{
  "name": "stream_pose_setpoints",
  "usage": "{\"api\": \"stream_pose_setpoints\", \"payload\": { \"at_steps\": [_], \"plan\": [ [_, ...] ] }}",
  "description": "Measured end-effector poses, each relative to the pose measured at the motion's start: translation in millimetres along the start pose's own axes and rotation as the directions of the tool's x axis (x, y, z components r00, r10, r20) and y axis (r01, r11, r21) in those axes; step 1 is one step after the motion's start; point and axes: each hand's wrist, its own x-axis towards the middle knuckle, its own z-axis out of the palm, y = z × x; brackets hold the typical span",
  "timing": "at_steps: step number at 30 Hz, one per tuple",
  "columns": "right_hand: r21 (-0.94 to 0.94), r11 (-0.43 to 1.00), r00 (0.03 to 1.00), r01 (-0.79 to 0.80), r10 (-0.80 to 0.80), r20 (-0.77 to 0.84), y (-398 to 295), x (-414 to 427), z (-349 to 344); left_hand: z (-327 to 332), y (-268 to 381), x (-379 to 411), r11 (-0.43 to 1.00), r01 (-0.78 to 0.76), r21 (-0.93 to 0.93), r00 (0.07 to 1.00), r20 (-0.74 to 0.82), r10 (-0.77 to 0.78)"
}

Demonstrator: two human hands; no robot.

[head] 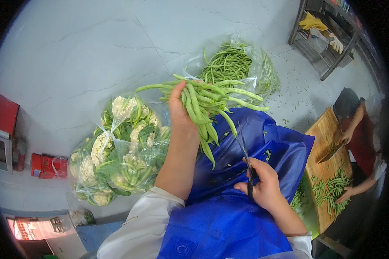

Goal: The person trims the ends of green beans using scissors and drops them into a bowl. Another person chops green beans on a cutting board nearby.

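A thick bunch of green beans (210,97) is gripped in my left hand (183,108), with several beans hanging down and sticking out to the right. My right hand (262,181) has its fingers around the dark handles of a pair of scissors (245,150). Their blades point up, slightly parted, close to the tip of one hanging bean. Beneath both hands spreads a blue apron (230,207), dotted with small cut bean ends. Just beyond the bunch, an open clear plastic bag (257,64) is full of more green beans.
A tied plastic bag of cauliflower (116,152) stands on the tiled floor (94,51) at left. On the right, a co-worker's hands (347,194) hold a knife (332,152) and touch beans on a wooden cutting board (311,168). A metal shelf (330,61) holds gloves (312,22).
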Motion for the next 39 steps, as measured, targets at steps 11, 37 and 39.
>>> {"api": "stream_pose_setpoints", "payload": {
  "at_steps": [11,37,39],
  "plan": [
    [0.124,0.992,0.999,-0.026,0.02,0.048,-9,10,-5,23,-12,-7,0.999,-0.035,0.011,0.981,-0.189,0.036],
    [0.355,0.865,0.618,-0.355,-0.069,0.784,9,24,-83,22,-34,-4,0.925,0.368,-0.094,0.918,0.192,-0.346],
    [0.346,0.859,0.606,-0.377,-0.054,0.794,10,24,-83,28,-36,-9,0.926,0.363,-0.105,0.928,0.136,-0.348]
  ]
}}
